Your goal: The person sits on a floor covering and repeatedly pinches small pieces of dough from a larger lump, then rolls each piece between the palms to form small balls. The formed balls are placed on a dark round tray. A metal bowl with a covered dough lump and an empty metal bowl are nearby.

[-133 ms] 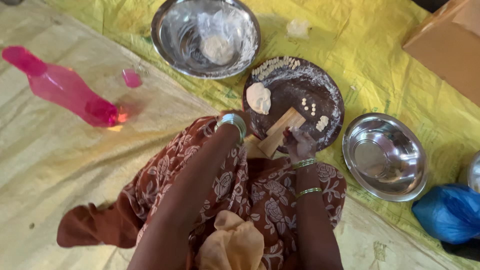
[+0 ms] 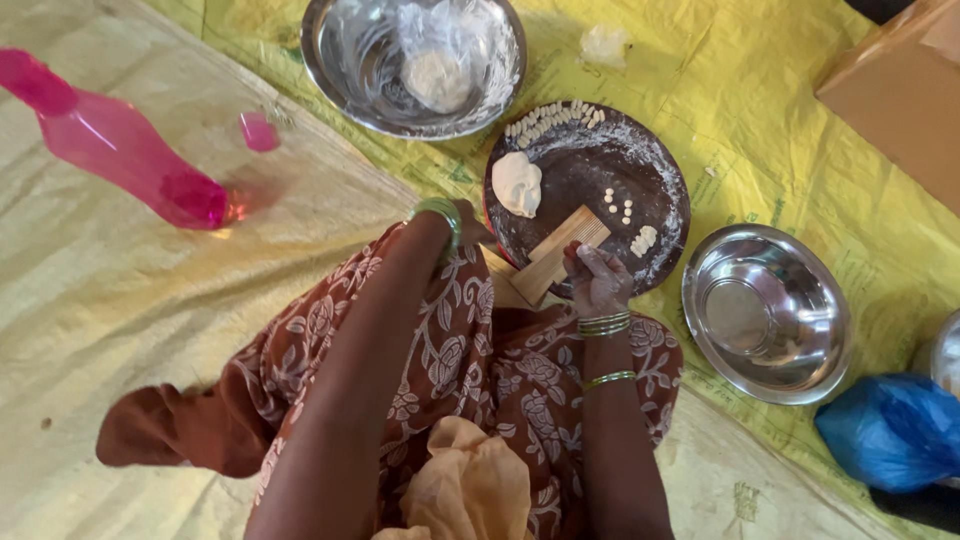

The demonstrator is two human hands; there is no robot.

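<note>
Right hand (image 2: 598,278) bent over ridged wooden board (image 2: 556,252), left hand (image 2: 468,228) steadying it

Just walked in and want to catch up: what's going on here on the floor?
A person sits on a yellow sheet with a dark floured plate before them. The right hand presses on a ridged wooden board propped against the plate's near edge; the left hand rests at the plate's left rim. A dough lump and small shaped dough pieces lie on the plate. A steel bowl with dough stands beyond, an empty steel bowl to the right.
</note>
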